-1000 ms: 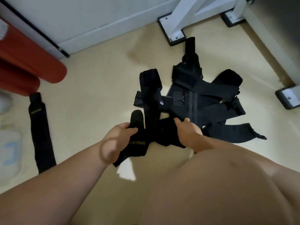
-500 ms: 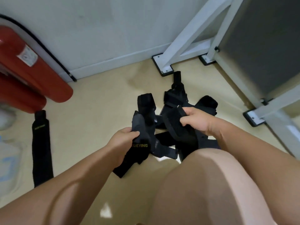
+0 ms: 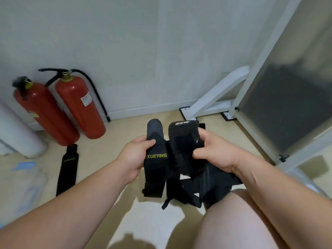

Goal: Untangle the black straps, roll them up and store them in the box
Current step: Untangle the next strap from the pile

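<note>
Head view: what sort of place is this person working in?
Likely a utility or workshop corner: two red fire extinguishers stand by a bare wall, and a white metal frame holds a frosted panel.

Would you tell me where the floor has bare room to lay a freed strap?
Bare floor lies between the flat strap and the left hand, up to the fire extinguishers. Beneath the right hand the strap tangle crowds it.

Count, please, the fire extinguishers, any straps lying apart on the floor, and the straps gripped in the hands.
Red fire extinguishers: 2
Black strap lying apart on the floor: 1
Black straps gripped: 2, the XUEYING strap in the left hand, the logo-tipped strap in the right hand
Total: 5
</note>
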